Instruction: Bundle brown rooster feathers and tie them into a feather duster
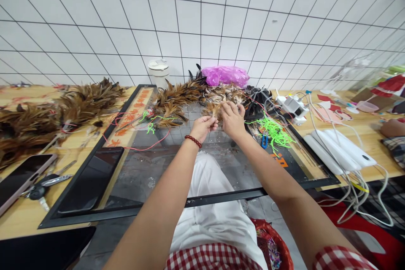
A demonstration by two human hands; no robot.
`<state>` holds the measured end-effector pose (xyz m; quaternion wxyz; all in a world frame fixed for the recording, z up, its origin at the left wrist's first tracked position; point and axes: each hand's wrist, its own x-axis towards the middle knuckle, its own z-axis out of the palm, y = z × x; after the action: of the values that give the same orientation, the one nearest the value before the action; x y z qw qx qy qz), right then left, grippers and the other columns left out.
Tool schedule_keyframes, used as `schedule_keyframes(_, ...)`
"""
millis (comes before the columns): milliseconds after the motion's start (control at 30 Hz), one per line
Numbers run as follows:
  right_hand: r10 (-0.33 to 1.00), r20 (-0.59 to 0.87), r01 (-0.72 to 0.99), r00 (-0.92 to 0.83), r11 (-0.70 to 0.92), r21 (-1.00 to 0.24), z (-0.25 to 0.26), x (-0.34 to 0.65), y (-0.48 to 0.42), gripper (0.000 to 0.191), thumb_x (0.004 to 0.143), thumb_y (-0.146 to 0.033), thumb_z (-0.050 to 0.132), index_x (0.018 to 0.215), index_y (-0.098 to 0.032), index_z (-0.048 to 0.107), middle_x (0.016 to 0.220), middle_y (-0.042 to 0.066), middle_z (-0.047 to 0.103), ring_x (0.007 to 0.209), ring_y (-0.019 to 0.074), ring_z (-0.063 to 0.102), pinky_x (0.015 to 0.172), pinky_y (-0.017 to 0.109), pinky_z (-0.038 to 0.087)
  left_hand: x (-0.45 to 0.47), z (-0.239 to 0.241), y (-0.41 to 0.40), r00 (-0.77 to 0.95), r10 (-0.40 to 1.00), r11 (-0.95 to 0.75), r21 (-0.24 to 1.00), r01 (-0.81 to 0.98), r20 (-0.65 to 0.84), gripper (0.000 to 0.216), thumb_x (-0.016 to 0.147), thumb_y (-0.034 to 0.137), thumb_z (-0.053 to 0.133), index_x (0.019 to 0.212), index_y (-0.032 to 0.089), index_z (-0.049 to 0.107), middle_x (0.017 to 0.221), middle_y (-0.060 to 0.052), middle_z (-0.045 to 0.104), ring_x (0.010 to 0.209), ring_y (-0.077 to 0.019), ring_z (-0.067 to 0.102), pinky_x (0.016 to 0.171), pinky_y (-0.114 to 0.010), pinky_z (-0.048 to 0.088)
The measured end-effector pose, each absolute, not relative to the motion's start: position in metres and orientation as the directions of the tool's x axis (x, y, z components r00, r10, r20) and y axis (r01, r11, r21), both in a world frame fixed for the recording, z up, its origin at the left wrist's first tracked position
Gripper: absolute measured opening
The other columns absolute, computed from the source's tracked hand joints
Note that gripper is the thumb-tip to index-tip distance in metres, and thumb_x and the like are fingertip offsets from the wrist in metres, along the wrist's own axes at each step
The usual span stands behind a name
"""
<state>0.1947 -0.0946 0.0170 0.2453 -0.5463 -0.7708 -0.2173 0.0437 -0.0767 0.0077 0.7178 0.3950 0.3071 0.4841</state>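
Observation:
Above the glass panel (152, 168) in its black frame, my two hands are close together. My left hand (203, 128), with a dark red bead bracelet (193, 140) at the wrist, is closed in a pinch on small tan feathers (212, 109). Just to its right, my right hand (232, 119) has its fingers bent down onto feathers; the fingertips are partly hidden. Behind them lies a pile of pale and brown feathers (226, 92). A long brown feather garland (175, 97) runs along the left of that pile, and black feathers (257, 98) are on the right.
Bright green strings (275, 133) and a blue clip (264, 141) lie on the right. A black phone (93, 179), keys (39, 190) and more feather garlands (88, 97) are left. A purple bag (225, 76), white canister (159, 72) and cabled white devices (341, 152) stand around. Another person's arm (392, 128) shows far right.

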Motion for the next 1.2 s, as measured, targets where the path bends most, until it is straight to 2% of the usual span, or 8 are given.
schedule_keyframes(100,0.759,0.643,0.964,-0.104,0.237,-0.124,0.015,0.196,-0.092,0.044,0.084,-0.017,0.047,0.127,-0.017,0.051,0.141,0.016,0.042,0.13,0.0287,0.033,0.104,0.05,0.02,0.044,0.007,-0.074,0.215,0.976,0.155,0.823,-0.547,-0.041,0.015,0.068,0.019,0.073,0.069,0.011,0.06,0.066,-0.001,0.062,0.056,-0.0055,0.056,0.057,-0.019,0.046)
schedule_keyframes(167,0.79,0.612,0.891,0.036,0.252,-0.378,0.013,0.195,-0.087,0.036,0.082,-0.021,0.051,0.117,-0.016,0.059,0.13,0.017,0.051,0.119,0.0286,0.044,0.097,0.047,0.032,0.044,0.008,-0.074,0.174,0.984,0.119,0.807,-0.578,-0.02,0.016,0.068,0.019,0.073,0.069,0.012,0.059,0.067,-0.001,0.062,0.059,-0.0059,0.057,0.059,-0.019,0.046)
schedule_keyframes(267,0.898,0.43,0.499,0.086,0.335,-0.799,0.012,0.191,-0.08,0.026,0.082,-0.035,0.053,0.094,-0.016,0.065,0.094,0.01,0.065,0.086,0.0201,0.059,0.08,0.036,0.045,0.044,0.008,-0.075,0.224,0.974,0.121,0.826,-0.55,0.007,0.018,0.066,0.021,0.075,0.07,0.012,0.06,0.069,-0.002,0.063,0.059,-0.0066,0.057,0.06,-0.021,0.047)
schedule_keyframes(333,0.951,0.309,0.192,0.022,0.299,-0.935,0.013,0.186,-0.078,0.029,0.078,-0.045,0.057,0.08,-0.017,0.064,0.076,0.003,0.064,0.068,0.015,0.058,0.069,0.03,0.048,0.045,0.007,-0.076,0.268,0.963,0.128,0.849,-0.513,0.017,0.019,0.065,0.022,0.076,0.07,0.011,0.062,0.067,-0.003,0.064,0.057,-0.0069,0.057,0.06,-0.022,0.047)
schedule_keyframes(500,0.971,0.232,-0.072,0.051,0.235,-0.969,0.014,0.18,-0.08,0.028,0.063,-0.043,0.073,0.068,-0.018,0.061,0.065,-0.002,0.06,0.058,0.0106,0.053,0.06,0.026,0.046,0.045,0.006,-0.076,0.298,0.955,0.146,0.864,-0.483,0.006,0.018,0.066,0.023,0.075,0.071,0.011,0.063,0.069,-0.004,0.066,0.059,-0.0077,0.059,0.061,-0.022,0.048)
schedule_keyframes(667,0.928,0.364,-0.018,0.08,0.366,-0.93,0.013,0.183,-0.078,0.022,0.066,-0.038,0.07,0.07,-0.019,0.062,0.07,-0.002,0.062,0.066,0.0113,0.056,0.069,0.027,0.047,0.044,0.007,-0.075,0.218,0.974,0.17,0.844,-0.509,-0.065,0.018,0.07,0.025,0.073,0.074,0.011,0.061,0.074,-0.006,0.068,0.059,-0.0084,0.061,0.058,-0.021,0.049)
schedule_keyframes(1000,0.863,0.502,0.129,0.06,0.492,-0.861,0.006,0.186,-0.071,0.008,0.07,-0.027,0.067,0.067,-0.02,0.066,0.078,0.002,0.064,0.08,0.0142,0.059,0.079,0.03,0.048,0.045,0.004,-0.075,0.331,0.942,0.198,0.883,-0.425,-0.051,0.021,0.064,0.024,0.077,0.073,0.009,0.066,0.067,-0.006,0.067,0.054,-0.008,0.059,0.052,-0.02,0.048)
schedule_keyframes(1200,0.886,0.463,0.149,0.011,0.457,-0.877,0.009,0.185,-0.076,0.021,0.069,-0.038,0.069,0.067,-0.018,0.062,0.076,0.0,0.06,0.064,0.0112,0.053,0.059,0.025,0.045,0.05,0.0,-0.076,0.313,0.95,0.12,0.923,-0.366,0.001,0.022,0.06,0.025,0.079,0.063,0.009,0.065,0.057,-0.002,0.062,0.047,-0.0067,0.054,0.047,-0.02,0.045)
